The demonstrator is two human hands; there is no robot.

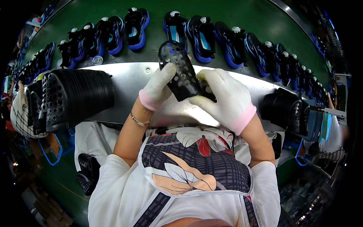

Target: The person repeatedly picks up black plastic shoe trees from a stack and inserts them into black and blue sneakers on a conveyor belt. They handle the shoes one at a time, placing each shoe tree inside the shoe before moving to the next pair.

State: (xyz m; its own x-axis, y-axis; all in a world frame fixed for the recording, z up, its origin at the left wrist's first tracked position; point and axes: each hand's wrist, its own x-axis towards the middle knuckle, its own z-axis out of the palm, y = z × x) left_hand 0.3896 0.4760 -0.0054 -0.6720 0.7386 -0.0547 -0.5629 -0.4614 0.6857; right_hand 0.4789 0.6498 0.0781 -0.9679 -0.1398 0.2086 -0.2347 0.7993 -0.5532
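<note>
A black plastic shoe insert (184,73) with round holes is held up in front of me, tilted, over the metal edge of the bench. My left hand (159,80), in a white glove with a pink cuff, grips its left side, thumb on the face. My right hand (227,94), gloved the same way, closes on its lower right end, where a dark piece shows between thumb and fingers. Whether that piece is part of the insert I cannot tell. Just behind, partly covered by the insert, is a black and blue sports shoe (176,28).
A long stack of nested black inserts (83,90) lies on the left of the metal ledge (128,72), a smaller stack (281,106) on the right. Several black and blue shoes (202,38) line the green belt (234,15). Other people sit at both sides.
</note>
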